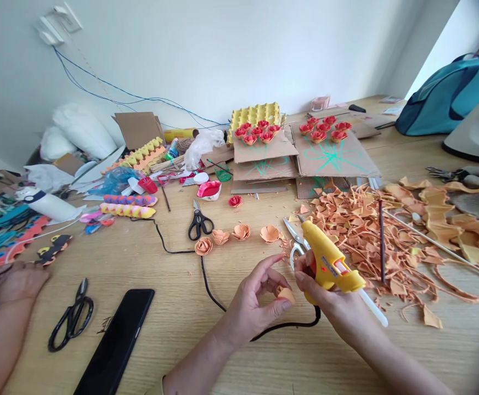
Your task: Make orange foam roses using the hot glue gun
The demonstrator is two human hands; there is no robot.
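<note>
My left hand (252, 299) is closed around a small orange cardboard flower piece (285, 295), pinched between thumb and fingers. A yellow hot glue gun (325, 255) is gripped in my right hand (319, 293), with a white glue stick (374, 308) poking out of its back end. The gun's black cord (280, 327) runs beneath my left wrist. White-handled scissors (297, 238) lie just behind my right hand. Beyond my left hand sit several orange paper flowers (241, 232) in a loose row, plus one red flower (235, 201).
Orange cardboard scraps (358, 236) are heaped at the right. Red flowers (321, 129) stand on stacked cardboard (336, 156) at the back. Black scissors (72, 318) and a phone (118, 340) lie front left. Another person's hand (19, 282) rests at the left edge.
</note>
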